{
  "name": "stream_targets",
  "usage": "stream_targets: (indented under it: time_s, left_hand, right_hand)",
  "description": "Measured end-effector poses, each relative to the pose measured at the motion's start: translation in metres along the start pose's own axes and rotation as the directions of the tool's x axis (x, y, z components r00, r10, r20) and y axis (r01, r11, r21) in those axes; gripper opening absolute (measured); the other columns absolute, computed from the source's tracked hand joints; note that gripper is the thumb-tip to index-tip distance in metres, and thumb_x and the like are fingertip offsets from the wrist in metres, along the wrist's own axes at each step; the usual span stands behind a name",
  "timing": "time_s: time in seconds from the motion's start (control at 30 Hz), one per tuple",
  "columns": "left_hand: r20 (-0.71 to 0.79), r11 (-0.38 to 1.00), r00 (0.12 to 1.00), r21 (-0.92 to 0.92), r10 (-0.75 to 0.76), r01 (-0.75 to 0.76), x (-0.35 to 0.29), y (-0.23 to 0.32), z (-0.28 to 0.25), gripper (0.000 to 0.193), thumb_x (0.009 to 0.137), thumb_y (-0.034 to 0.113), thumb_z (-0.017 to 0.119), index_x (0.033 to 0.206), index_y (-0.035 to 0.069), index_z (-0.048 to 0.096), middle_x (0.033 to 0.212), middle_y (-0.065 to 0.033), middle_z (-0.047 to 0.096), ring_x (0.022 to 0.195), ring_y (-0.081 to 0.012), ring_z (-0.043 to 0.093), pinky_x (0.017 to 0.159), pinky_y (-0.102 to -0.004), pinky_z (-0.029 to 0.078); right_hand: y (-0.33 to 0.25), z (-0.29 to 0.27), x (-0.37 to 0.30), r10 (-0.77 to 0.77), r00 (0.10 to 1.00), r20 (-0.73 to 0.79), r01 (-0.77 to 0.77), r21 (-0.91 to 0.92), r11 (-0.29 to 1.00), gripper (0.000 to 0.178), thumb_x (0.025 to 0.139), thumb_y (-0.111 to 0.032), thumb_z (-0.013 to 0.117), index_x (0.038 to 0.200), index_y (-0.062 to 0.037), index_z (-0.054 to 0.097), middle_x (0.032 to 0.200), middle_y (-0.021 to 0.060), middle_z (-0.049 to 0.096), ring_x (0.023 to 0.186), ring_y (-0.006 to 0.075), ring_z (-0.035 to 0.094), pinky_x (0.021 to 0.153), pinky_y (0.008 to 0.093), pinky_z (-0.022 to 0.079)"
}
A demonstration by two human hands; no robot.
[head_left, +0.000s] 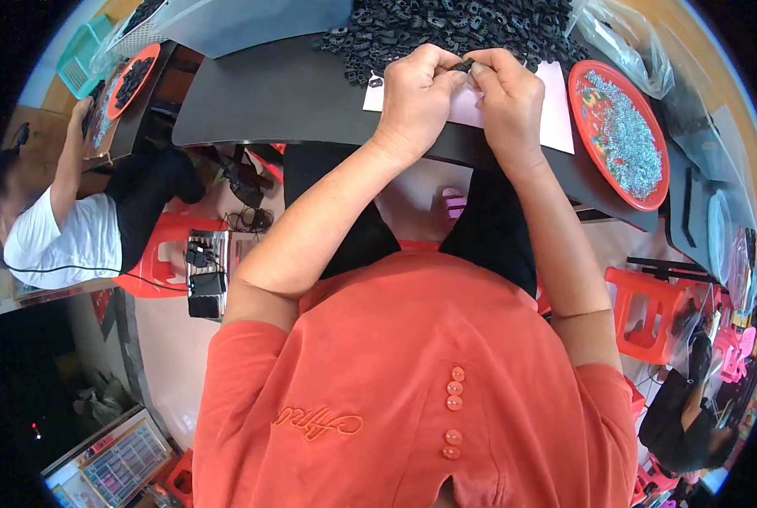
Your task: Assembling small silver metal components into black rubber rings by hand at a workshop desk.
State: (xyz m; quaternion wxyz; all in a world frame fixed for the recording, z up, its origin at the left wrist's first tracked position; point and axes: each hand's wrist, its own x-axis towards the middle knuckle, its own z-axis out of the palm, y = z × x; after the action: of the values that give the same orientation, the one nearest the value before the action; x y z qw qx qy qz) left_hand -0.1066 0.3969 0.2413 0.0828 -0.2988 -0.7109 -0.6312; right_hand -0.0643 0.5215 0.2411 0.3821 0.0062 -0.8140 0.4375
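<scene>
Both my hands meet over a pale pink sheet [556, 110] at the edge of a black table [251, 102]. Pinched between the fingertips is a small black part [463, 65], mostly hidden by the fingers. My left hand [418, 97] is closed on its left side, and my right hand [511, 97] is closed on its right side. Just beyond the hands lies a large heap of small black parts [472, 25]. Right of my right hand, a red oval plate [577, 93] holds many tiny silvery-blue pieces [624, 135].
A clear plastic bag [628, 46] lies beyond the plate. A grey bin [251, 21] stands at the far left of the table. At left, a person in a white shirt [74, 237] reaches toward a red plate [151, 52] of black parts. Red stools [645, 313] stand at right.
</scene>
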Motion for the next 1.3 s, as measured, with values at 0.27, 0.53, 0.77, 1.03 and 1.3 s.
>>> stream_targets:
  time_s: [0.27, 0.53, 0.77, 1.03, 1.3]
  left_hand:
    - [-0.041, 0.993, 0.997, 0.095, 0.071, -0.067, -0.003, -0.001, 0.0, 0.008, 0.08, 0.0, 0.067, 0.088, -0.001, 0.065, 0.075, -0.0027, 0.065, 0.067, -0.0082, 0.057, 0.062, -0.0241, 0.048]
    - [-0.009, 0.999, 0.999, -0.028, -0.031, 0.031, -0.002, 0.005, -0.002, 0.008, 0.083, 0.004, 0.069, 0.091, 0.001, 0.068, 0.074, -0.0001, 0.065, 0.063, -0.005, 0.054, 0.056, -0.0202, 0.044]
    - [0.063, 0.922, 0.965, -0.286, -0.253, 0.26, 0.002, 0.006, -0.006, 0.002, 0.082, -0.001, 0.066, 0.085, -0.001, 0.066, 0.069, -0.0031, 0.064, 0.057, -0.0048, 0.054, 0.049, -0.0197, 0.042]
    - [0.142, 0.887, 0.946, -0.33, -0.292, 0.323, 0.004, 0.005, -0.008, 0.01, 0.086, 0.004, 0.066, 0.095, -0.001, 0.065, 0.073, -0.0055, 0.065, 0.056, -0.0073, 0.055, 0.044, -0.0187, 0.038]
    - [0.148, 0.903, 0.951, -0.304, -0.271, 0.304, 0.004, 0.004, -0.007, 0.011, 0.086, 0.004, 0.066, 0.096, -0.002, 0.064, 0.073, -0.006, 0.065, 0.055, -0.0069, 0.055, 0.042, -0.0178, 0.037]
  right_hand:
    - [-0.002, 0.006, -0.002, -0.351, 0.936, -0.033, 0.316, -0.359, 0.878, 0.011, 0.077, -0.003, 0.059, 0.087, -0.0028, 0.062, 0.081, 0.0132, 0.064, 0.072, 0.032, 0.064, 0.065, 0.0405, 0.052]
    - [-0.003, -0.004, 0.0, 0.088, 0.993, 0.08, -0.098, 0.141, 0.985, 0.017, 0.085, -0.008, 0.056, 0.093, 0.0018, 0.066, 0.075, 0.0154, 0.067, 0.065, 0.0219, 0.064, 0.06, 0.0318, 0.049]
    - [-0.003, -0.006, 0.001, 0.082, 0.993, 0.089, -0.099, 0.22, 0.971, 0.017, 0.085, -0.01, 0.058, 0.095, 0.0019, 0.067, 0.073, 0.0124, 0.066, 0.062, 0.0152, 0.059, 0.058, 0.0289, 0.047]
    - [-0.001, -0.012, 0.004, 0.22, 0.964, 0.149, -0.26, 0.35, 0.9, 0.016, 0.085, -0.012, 0.061, 0.093, 0.0001, 0.068, 0.069, 0.0028, 0.062, 0.063, 0.0078, 0.055, 0.055, 0.023, 0.044]
    - [0.001, -0.011, 0.003, 0.192, 0.97, 0.147, -0.233, 0.36, 0.904, 0.016, 0.084, -0.011, 0.062, 0.093, 0.0, 0.068, 0.07, 0.0029, 0.063, 0.063, 0.0075, 0.055, 0.055, 0.0232, 0.044]
